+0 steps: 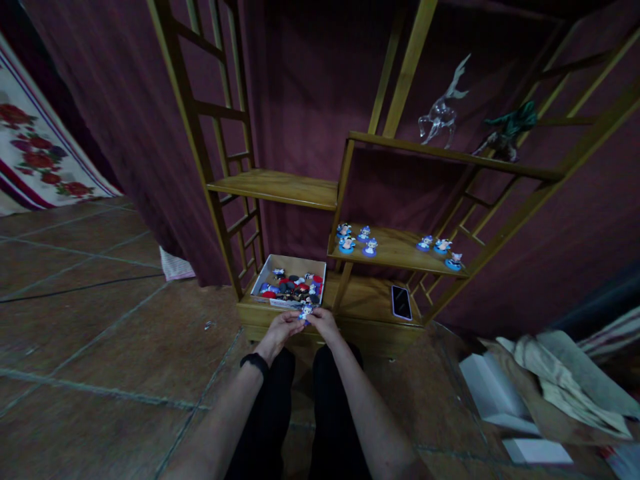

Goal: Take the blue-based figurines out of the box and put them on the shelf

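Note:
Between my two hands is a small purple-and-white figurine (306, 312), upright in front of the box. The fingers of my left hand (284, 328) close on its left side, and those of my right hand (324, 323) pinch it from the right. Just beyond them, a white cardboard box (261, 275) holds a jumble of small figurines (297, 288) in red, black, white and purple. On the middle right shelf (393, 248) several similar figurines stand in two groups: a left group with a purple one (370, 247), and a right group with a blue-based one (454, 261).
A phone (401, 303) lies on the bottom shelf at right. Higher up stand a clear glass horse figure (440, 120) and a dark green statue (513, 130). The left shelf (280, 185) juts out above the box. White boxes (495, 393) and cloth lie on the floor at right.

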`<action>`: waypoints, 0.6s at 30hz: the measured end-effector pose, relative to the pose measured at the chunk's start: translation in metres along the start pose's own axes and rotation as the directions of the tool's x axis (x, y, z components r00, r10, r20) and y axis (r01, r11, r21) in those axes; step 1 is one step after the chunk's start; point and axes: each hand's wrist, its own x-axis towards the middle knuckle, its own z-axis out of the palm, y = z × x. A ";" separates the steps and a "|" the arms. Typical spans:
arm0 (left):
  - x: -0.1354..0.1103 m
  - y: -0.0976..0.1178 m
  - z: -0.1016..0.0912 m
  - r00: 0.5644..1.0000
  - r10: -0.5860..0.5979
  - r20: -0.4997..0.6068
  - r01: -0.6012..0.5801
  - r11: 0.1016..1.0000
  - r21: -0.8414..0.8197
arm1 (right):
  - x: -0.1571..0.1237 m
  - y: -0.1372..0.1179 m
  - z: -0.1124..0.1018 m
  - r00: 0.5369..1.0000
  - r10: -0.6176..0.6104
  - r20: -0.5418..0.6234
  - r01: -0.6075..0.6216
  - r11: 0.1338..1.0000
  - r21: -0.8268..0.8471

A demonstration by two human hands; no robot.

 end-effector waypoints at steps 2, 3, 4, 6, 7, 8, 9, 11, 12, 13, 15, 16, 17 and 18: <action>-0.002 0.001 0.001 1.000 0.006 -0.012 -0.006 1.000 0.001 | 0.000 0.001 0.000 1.000 0.003 -0.002 -0.003 1.000 -0.020; -0.003 0.001 0.002 1.000 0.009 -0.021 -0.009 1.000 0.001 | 0.000 0.002 0.000 1.000 0.009 -0.001 -0.009 1.000 -0.021; -0.004 0.002 0.003 1.000 0.011 -0.029 -0.011 1.000 0.000 | 0.000 0.002 0.000 1.000 0.015 0.000 -0.015 1.000 -0.016; -0.006 0.003 0.005 0.999 0.017 -0.041 -0.017 1.000 0.000 | 0.000 0.001 0.001 1.000 0.019 0.007 -0.019 1.000 0.021; -0.006 0.004 0.006 0.999 0.021 -0.040 -0.021 1.000 0.000 | -0.001 0.000 0.002 1.000 0.017 0.009 -0.018 0.998 0.055; -0.007 0.005 0.007 0.999 0.026 -0.037 -0.026 1.000 0.000 | -0.001 -0.001 0.003 1.000 0.013 0.008 -0.013 0.995 0.095; -0.008 0.005 0.008 0.999 0.032 -0.032 -0.032 0.999 0.000 | -0.001 -0.002 0.004 1.000 0.007 0.004 -0.008 0.991 0.133; -0.008 0.006 0.009 0.999 0.039 -0.020 -0.039 0.999 0.005 | -0.002 -0.003 0.006 1.000 -0.002 -0.007 0.004 0.983 0.184; -0.009 0.007 0.009 0.999 0.038 -0.015 -0.038 0.999 0.012 | -0.003 -0.004 0.007 1.000 -0.007 -0.012 0.009 0.981 0.195; -0.009 0.008 0.009 0.999 0.036 -0.010 -0.035 0.999 0.021 | -0.003 -0.004 0.007 1.000 -0.011 -0.016 0.014 0.980 0.199; -0.010 0.010 0.009 1.000 0.023 -0.009 -0.023 0.998 0.050 | -0.004 -0.005 0.008 0.999 -0.020 -0.028 0.025 0.978 0.208; -0.010 0.012 0.009 1.000 0.013 -0.004 -0.013 0.998 0.064 | -0.005 -0.006 0.008 0.999 -0.020 -0.040 0.028 0.976 0.215; -0.010 0.014 0.009 1.000 0.003 0.002 -0.003 0.997 0.078 | -0.005 -0.007 0.008 0.999 -0.019 -0.049 0.029 0.974 0.227; -0.011 0.016 0.010 1.000 -0.004 -0.003 0.004 0.996 0.091 | -0.006 -0.009 0.008 0.998 -0.017 -0.055 0.030 0.970 0.240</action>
